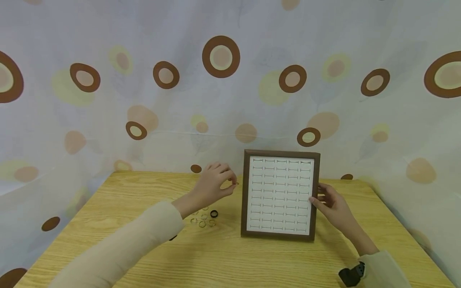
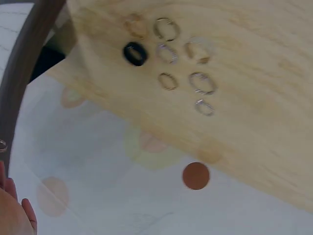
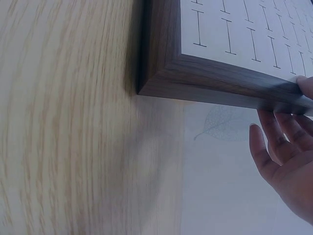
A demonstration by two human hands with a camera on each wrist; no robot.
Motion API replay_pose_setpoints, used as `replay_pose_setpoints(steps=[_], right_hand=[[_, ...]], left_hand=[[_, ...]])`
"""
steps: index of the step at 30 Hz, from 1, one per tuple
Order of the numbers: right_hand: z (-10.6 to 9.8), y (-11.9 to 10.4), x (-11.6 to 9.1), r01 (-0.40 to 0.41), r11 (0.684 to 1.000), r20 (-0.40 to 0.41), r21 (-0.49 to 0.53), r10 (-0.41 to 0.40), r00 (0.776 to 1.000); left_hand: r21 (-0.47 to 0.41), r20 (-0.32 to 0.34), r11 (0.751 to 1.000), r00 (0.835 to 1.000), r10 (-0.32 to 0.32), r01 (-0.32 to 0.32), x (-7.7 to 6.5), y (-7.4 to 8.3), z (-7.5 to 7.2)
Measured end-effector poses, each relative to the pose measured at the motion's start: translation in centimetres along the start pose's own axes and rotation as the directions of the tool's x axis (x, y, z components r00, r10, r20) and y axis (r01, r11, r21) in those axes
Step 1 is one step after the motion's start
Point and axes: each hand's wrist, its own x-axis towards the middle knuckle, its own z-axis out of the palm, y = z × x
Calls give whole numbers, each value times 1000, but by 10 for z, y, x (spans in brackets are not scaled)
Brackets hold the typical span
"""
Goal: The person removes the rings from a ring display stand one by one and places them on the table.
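Note:
Between thumb and forefinger my left hand (image 1: 216, 182) pinches a small ring (image 2: 3, 145), just left of a brown framed board. That display board (image 1: 280, 195) has a white face with rows of short slits and stands upright on the table. My right hand (image 1: 333, 206) grips the board's right edge, thumb on the front and fingers at the side and behind; in the right wrist view the fingers (image 3: 288, 142) reach under the dark wooden frame (image 3: 210, 81). Several loose rings (image 2: 167, 29) lie on the table, among them a thick black ring (image 1: 214, 214).
The wooden table (image 1: 216, 260) meets a patterned curtain (image 1: 230, 100) behind and at both sides. A black wrist device (image 1: 351, 275) sits by the right sleeve. The left forearm (image 1: 140, 232) passes over the table close to the loose rings.

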Motion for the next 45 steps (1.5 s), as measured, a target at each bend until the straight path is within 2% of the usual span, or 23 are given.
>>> replay_pose_setpoints(steps=[5, 11, 17, 21, 28, 34, 41, 45], right_hand=[[0, -1, 0, -2, 1000, 2, 4, 2, 1000], [0, -2, 0, -2, 1000, 1, 13, 2, 1000], [0, -2, 0, -24, 1000, 2, -5, 24, 1000], [0, -2, 1, -33, 999, 5, -9, 33, 999], [0, -2, 1, -14, 1000, 4, 2, 14, 1000], [-1, -2, 2, -14, 1000, 4, 7, 14, 1000], [-1, -2, 1, -28, 1000, 12, 11, 28, 1000], [-2, -2, 0, -43, 999, 14, 1, 43, 999]], left_hand=[[0, 78, 998, 995, -56, 56, -24, -13, 9], [46, 129, 993, 985, -112, 107, -48, -25, 22], [63, 157, 987, 975, -159, 151, -66, -35, 34], [61, 188, 979, 961, -203, 195, -74, -39, 42], [85, 267, 965, 928, -261, 247, -79, -43, 53], [69, 305, 957, 907, -290, 282, -77, -45, 54], [38, 356, 941, 875, -328, 337, -75, -46, 56], [57, 371, 944, 871, -322, 325, -76, -47, 58]])
